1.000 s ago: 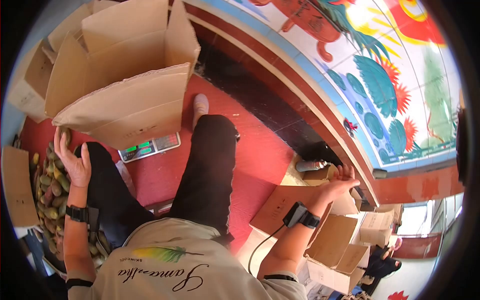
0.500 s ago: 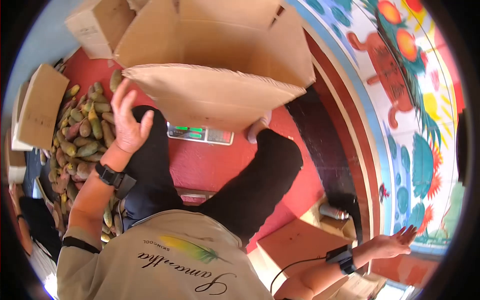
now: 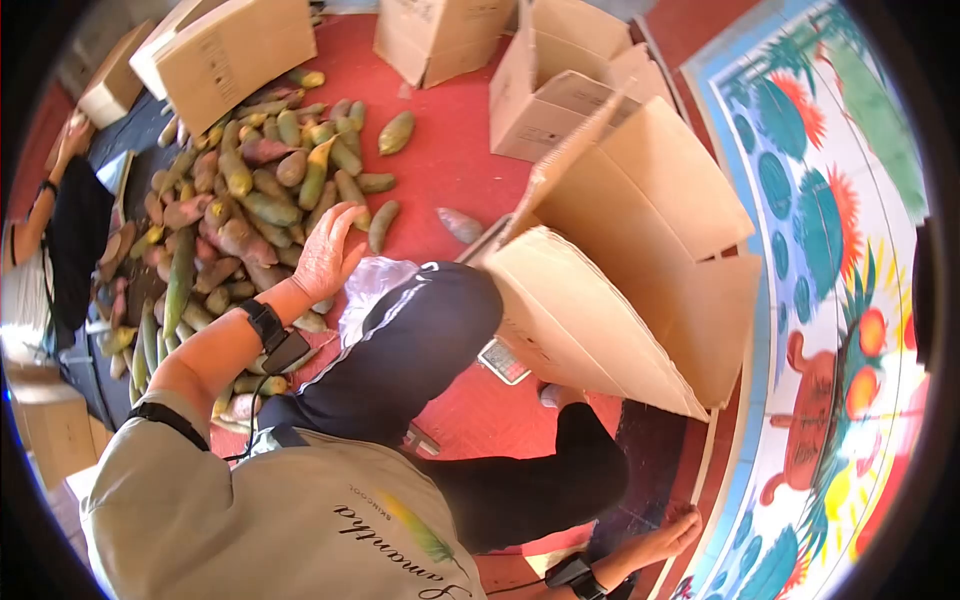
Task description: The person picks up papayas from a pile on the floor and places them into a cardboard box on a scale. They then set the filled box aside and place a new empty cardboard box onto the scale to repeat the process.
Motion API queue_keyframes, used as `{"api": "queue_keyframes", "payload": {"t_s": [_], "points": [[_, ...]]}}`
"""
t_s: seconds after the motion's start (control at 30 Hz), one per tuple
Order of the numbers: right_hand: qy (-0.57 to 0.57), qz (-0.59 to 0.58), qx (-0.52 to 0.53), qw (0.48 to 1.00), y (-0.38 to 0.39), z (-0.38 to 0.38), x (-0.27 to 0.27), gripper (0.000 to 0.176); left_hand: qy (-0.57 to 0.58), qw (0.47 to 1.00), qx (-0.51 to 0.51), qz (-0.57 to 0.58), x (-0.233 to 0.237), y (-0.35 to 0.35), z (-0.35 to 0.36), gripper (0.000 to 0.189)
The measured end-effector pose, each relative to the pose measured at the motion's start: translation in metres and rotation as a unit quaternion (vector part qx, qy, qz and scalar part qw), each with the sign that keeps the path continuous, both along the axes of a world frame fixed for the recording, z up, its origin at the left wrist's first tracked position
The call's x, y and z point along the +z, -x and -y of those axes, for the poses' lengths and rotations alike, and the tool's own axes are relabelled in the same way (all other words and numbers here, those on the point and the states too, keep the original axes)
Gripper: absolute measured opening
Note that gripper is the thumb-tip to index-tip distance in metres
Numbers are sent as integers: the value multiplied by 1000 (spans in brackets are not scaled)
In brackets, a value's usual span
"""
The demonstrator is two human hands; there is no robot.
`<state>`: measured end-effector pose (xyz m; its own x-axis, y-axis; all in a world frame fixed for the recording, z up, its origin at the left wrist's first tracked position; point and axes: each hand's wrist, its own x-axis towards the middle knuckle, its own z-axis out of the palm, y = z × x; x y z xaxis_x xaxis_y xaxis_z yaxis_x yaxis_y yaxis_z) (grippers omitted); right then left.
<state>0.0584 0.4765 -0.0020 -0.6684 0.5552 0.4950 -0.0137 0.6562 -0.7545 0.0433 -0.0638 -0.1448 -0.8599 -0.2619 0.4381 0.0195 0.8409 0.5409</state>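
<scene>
My left hand [image 3: 325,255] hovers with fingers spread over a pile of green, yellow and reddish elongated fruits [image 3: 230,210] on the red floor, holding nothing. A black band sits on that wrist. My right hand [image 3: 665,535] rests flat and empty on the dark floor strip at the lower right, also with a wrist device. An open cardboard box [image 3: 620,280] stands on a scale [image 3: 500,360] in front of my knees.
Several cardboard boxes [image 3: 230,55] stand around the fruit pile at the top. A clear plastic bag [image 3: 375,285] lies by my left knee. Another person in black [image 3: 65,230] sits at the far left. A painted wall [image 3: 840,260] runs along the right.
My view has swung left toward the fruit pile. My left hand reached out over the fruits; my right hand dropped from the boxes behind me to the floor.
</scene>
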Motion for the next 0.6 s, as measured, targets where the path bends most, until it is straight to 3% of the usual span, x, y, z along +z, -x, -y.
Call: {"api": "queue_keyframes", "payload": {"t_s": [0.13,0.2,0.23,0.33,0.47,0.6], "points": [[8,28,25,999,16,5,-2,33,18,995,46,92,-65,-42,28,48],[-25,50,25,998,24,2,-21,33,39,972,57,223,-95,-63,35,44],[-26,55,31,998,25,-3,-29,33,36,971,63,228,-111,-72,39,44],[-32,107,22,994,27,-9,-48,34,-24,899,106,425,-155,-92,43,47],[-79,116,-1,990,27,6,-61,36,-49,866,138,478,-165,-92,35,51],[-130,136,-2,982,25,17,-58,37,59,872,140,466,-172,-76,42,57]]}}
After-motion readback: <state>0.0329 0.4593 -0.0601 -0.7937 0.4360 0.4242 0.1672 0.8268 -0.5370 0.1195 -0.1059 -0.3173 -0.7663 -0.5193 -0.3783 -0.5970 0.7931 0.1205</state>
